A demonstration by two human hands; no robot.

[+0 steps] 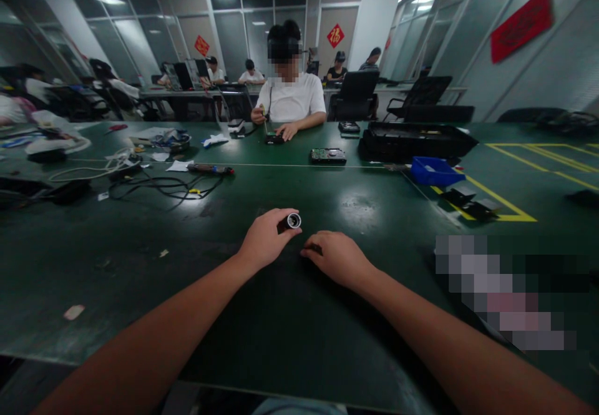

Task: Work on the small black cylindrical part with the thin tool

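Observation:
My left hand point(262, 240) is closed around a black flashlight barrel point(293, 221), a short tube whose round, silver-rimmed end faces me. Dark, small detail shows inside that rim. Just right of it, my right hand point(339, 258) rests low over the green table point(290, 315) with its fingers curled and thumb pressed towards them. Whatever those fingers hold, if anything, is hidden. The two hands are close together but apart.
Across the table a person point(292, 100) works on a small black device. A circuit-board drive point(327, 155), a black tray point(416, 140) and a blue bin point(436, 171) lie towards the right. On the left are an electric screwdriver point(210, 169) and tangled cables point(161, 189).

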